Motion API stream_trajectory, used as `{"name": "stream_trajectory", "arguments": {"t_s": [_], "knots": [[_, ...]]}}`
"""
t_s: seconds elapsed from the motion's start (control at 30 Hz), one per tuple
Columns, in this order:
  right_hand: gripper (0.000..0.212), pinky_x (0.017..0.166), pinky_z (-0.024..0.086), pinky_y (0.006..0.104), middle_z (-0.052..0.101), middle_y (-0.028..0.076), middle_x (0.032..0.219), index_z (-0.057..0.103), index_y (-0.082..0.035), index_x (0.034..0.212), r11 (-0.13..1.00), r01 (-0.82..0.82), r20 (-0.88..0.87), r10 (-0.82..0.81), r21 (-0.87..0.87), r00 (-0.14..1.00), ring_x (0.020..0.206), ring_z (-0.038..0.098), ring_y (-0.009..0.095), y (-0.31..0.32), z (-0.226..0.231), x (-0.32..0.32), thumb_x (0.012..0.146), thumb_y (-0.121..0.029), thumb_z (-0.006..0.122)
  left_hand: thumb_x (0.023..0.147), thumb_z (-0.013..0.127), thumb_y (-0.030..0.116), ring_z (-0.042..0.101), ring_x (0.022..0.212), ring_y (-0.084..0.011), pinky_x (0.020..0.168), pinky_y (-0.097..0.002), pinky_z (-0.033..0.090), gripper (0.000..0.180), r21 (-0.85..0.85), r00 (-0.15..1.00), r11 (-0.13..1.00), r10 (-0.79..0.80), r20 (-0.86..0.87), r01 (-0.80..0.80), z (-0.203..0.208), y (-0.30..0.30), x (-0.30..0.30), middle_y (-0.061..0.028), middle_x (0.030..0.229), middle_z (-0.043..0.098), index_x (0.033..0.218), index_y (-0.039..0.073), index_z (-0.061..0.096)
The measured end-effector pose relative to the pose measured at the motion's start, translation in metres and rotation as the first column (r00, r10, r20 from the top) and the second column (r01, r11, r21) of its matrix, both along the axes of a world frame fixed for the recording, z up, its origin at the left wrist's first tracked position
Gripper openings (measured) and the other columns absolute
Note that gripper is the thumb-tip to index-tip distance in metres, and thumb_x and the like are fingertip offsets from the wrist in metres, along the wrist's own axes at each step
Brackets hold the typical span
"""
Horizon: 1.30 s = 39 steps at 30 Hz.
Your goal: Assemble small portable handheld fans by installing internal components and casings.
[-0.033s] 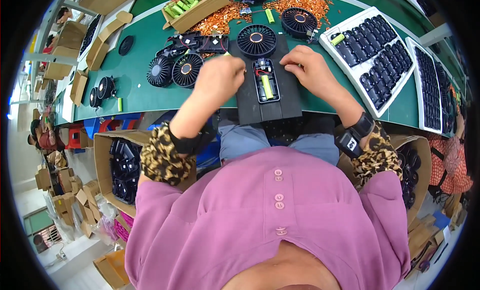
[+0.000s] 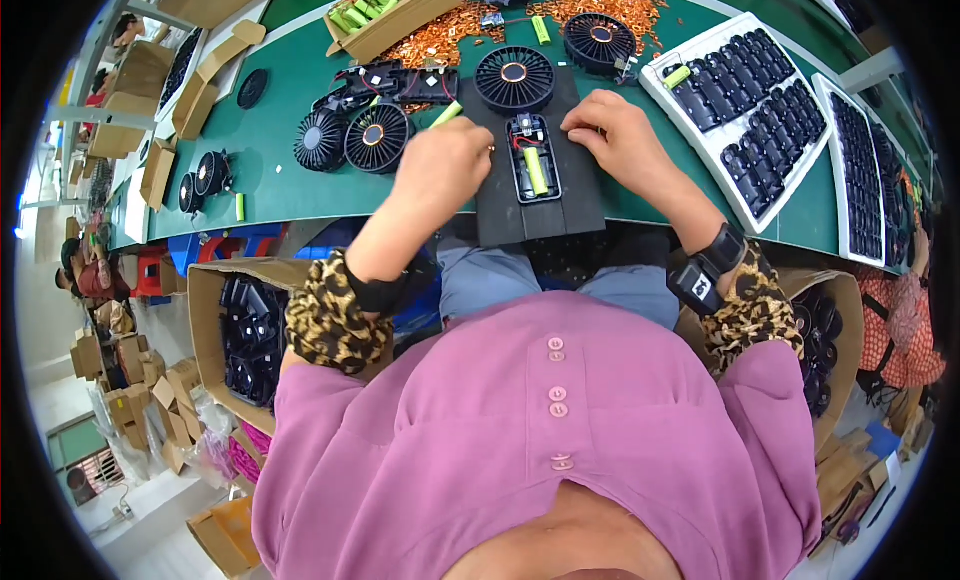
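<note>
A handheld fan lies on a dark board (image 2: 574,195), its round black head (image 2: 514,80) pointing away from me. Its handle shell (image 2: 555,180) is uncovered, showing a green battery cell (image 2: 536,172), red wires and a small circuit board (image 2: 526,123). Left of the handle, my left hand (image 2: 446,165) is closed, its fingertips mostly hidden. A second green cell (image 2: 446,114) shows just beyond its knuckles; whether the hand touches it I cannot tell. My right hand (image 2: 622,135) hovers right of the handle, fingers bent and thumb near the index finger. Anything between them is too small to make out.
Two black fans (image 2: 376,138) and black housings (image 2: 410,84) lie left. Beyond are a cardboard box (image 2: 393,32) of green cells and heaps of small copper-coloured parts (image 2: 600,2). White trays (image 2: 758,223) of black shells stand right. Open cartons (image 2: 268,270) flank my lap.
My left hand has shifted slightly toward me, and more of the green cell beyond it shows. The board and fan sit a touch differently; my right hand is nearly still.
</note>
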State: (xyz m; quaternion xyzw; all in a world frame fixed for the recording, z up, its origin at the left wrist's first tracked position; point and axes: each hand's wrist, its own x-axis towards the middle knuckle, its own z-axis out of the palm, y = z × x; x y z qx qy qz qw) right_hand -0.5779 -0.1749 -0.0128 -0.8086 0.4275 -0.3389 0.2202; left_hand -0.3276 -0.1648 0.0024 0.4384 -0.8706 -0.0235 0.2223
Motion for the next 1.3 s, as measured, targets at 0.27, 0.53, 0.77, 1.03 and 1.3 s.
{"name": "stream_trajectory", "arguments": {"t_s": [0.27,0.53,0.77,1.03,1.3], "knots": [[0.012,0.075,0.048,0.04,0.06,0.014,0.088,0.064,-0.002,0.093,0.981,0.059,-0.268,-0.108,-0.185,0.957,0.087,0.059,0.033,0.009,0.004,0.007,0.081,-0.002,0.062,0.074,0.062,0.006,0.06,0.08,-0.0264,0.07,-0.0359,0.051,0.017,-0.127,0.955,0.99,-0.02,0.296,0.059,-0.005,0.016,-0.008,-0.0073,0.082,0.059,0.091,0.006,0.06],[0.011,0.075,0.047,0.0396,0.06,0.013,0.089,0.063,-0.002,0.092,0.989,0.087,-0.176,-0.108,-0.124,0.979,0.085,0.057,0.032,0.013,0.001,0.006,0.082,-0.004,0.062,0.071,0.073,0.009,0.059,0.089,-0.0275,0.077,-0.0358,0.048,0.009,0.218,0.885,0.962,0.241,-0.398,-0.164,-0.015,0.0,-0.01,-0.01,0.091,0.061,0.079,0.005,0.07],[0.014,0.074,0.049,0.0389,0.057,0.01,0.087,0.061,-0.004,0.092,0.973,0.008,-0.265,-0.07,-0.23,0.962,0.088,0.057,0.03,0.015,0.0,0.003,0.079,-0.002,0.058,0.071,0.076,0.012,0.057,0.096,-0.0224,0.08,-0.0319,0.046,0.014,0.477,0.748,0.874,0.374,-0.549,-0.088,-0.04,-0.01,-0.011,-0.0089,0.098,0.058,0.081,0.005,0.073],[0.016,0.07,0.05,0.0373,0.058,0.01,0.086,0.062,-0.003,0.095,0.971,0.011,-0.342,-0.095,-0.24,0.935,0.087,0.059,0.03,0.012,0.006,0.005,0.08,-0.001,0.059,0.069,0.075,0.013,0.058,0.089,-0.0223,0.078,-0.0318,0.047,0.011,0.507,0.804,0.849,0.404,-0.436,-0.152,-0.028,-0.012,-0.017,-0.0099,0.096,0.059,0.076,0.005,0.07],[0.01,0.058,0.044,0.0234,0.06,0.001,0.07,0.064,0.001,0.091,0.946,0.088,0.183,-0.151,0.313,0.971,0.062,0.052,0.005,0.002,0.004,0.022,0.085,-0.007,0.064,0.068,0.071,0.009,0.056,0.086,-0.0262,0.08,-0.0364,0.045,0.01,0.267,0.872,0.953,0.251,-0.419,-0.146,-0.028,-0.004,-0.021,-0.0087,0.085,0.06,0.078,0.008,0.068]]}}
